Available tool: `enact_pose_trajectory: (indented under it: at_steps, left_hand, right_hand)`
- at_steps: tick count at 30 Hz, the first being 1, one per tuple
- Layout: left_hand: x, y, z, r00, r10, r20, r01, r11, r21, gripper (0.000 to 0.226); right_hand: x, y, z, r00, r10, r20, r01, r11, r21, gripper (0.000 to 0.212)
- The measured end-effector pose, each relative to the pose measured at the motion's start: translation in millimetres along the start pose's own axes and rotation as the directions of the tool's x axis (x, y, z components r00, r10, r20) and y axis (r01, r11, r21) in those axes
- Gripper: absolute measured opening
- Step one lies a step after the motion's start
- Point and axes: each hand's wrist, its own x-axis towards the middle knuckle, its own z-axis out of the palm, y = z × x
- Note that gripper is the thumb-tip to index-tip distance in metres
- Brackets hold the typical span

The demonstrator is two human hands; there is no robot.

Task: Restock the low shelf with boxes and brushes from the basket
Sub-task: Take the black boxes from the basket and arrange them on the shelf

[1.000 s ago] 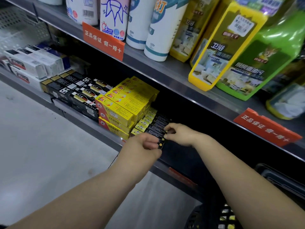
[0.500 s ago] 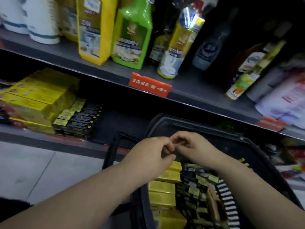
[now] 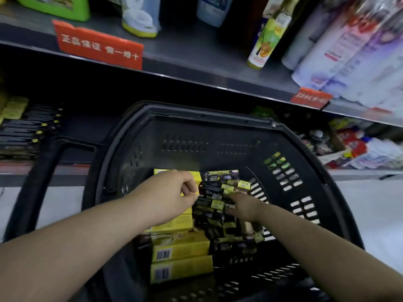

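Left hand (image 3: 174, 197) curls fingertips at the edge of the black brush packs (image 3: 218, 203), right hand (image 3: 244, 207) fingers sunk among them, either grip unclear; yellow boxes (image 3: 181, 249) stacked alongside, all inside the basket (image 3: 218, 118), likely parked against the low shelf (image 3: 13, 166) for short reach.

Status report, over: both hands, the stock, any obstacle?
Both hands in basket. Left hand curled at black packs, grip unclear. Right hand touching them. Nothing blocking.

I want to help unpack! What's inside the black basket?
Yellow boxes on the left, black packets heaped beside them. The left hand and right hand cover some; anything underneath is hidden.
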Motion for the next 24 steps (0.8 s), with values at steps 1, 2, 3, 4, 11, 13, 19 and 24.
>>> enact_pose_trajectory:
  at_steps: [1, 2, 3, 4, 11, 13, 19, 24]
  left_hand:
    - [-0.5, 0.7, 1.7, 1.000, -0.018, -0.002, 0.018, 1.000, -0.015, 0.003]
    - [-1.2, 1.7, 3.3, 0.999, -0.034, -0.001, 0.034, 0.999, -0.035, 0.004]
    - [-1.8, 2.7, 4.7, 0.999, -0.052, 0.010, 0.052, 0.997, -0.059, 0.005]
    - [-1.9, 4.1, 6.2, 0.997, -0.074, 0.028, 0.076, 0.993, -0.087, 0.005]
    - [2.4, 14.4, 17.8, 0.944, -0.311, 0.113, 0.330, 0.860, -0.390, 0.019]
    - [4.9, 15.3, 21.3, 0.900, -0.397, 0.178, 0.428, 0.731, -0.532, 0.032]
    - [9.8, 11.4, 24.9, 0.810, -0.552, 0.197, 0.449, 0.369, -0.814, 0.020]
    - [8.0, 2.8, 6.2, 0.865, -0.459, 0.202, 0.397, 0.382, -0.834, 0.026]
  right_hand:
    - [5.7, -6.5, 7.6, 1.000, -0.008, 0.011, 0.008, 0.999, -0.035, 0.058]
    - [11.1, -12.5, 14.8, 1.000, -0.011, 0.022, 0.013, 0.997, -0.078, 0.058]
    - [16.1, -18.6, 19.9, 1.000, -0.007, 0.024, 0.010, 0.993, -0.120, 0.056]
    - [19.1, -24.2, 22.6, 1.000, 0.005, 0.012, -0.003, 0.988, -0.152, 0.050]
    - [-6.3, -26.4, -47.2, 0.992, 0.092, 0.085, -0.103, 0.986, 0.130, 0.034]
    - [-29.8, -24.6, -66.7, 0.990, 0.012, 0.142, -0.088, 0.836, 0.542, 0.026]
    - [-64.4, -74.1, -64.4, 0.943, -0.330, -0.034, 0.225, 0.561, 0.797, 0.030]
    - [-66.7, -82.9, -65.9, 0.896, -0.416, -0.152, 0.352, 0.462, 0.814, 0.036]
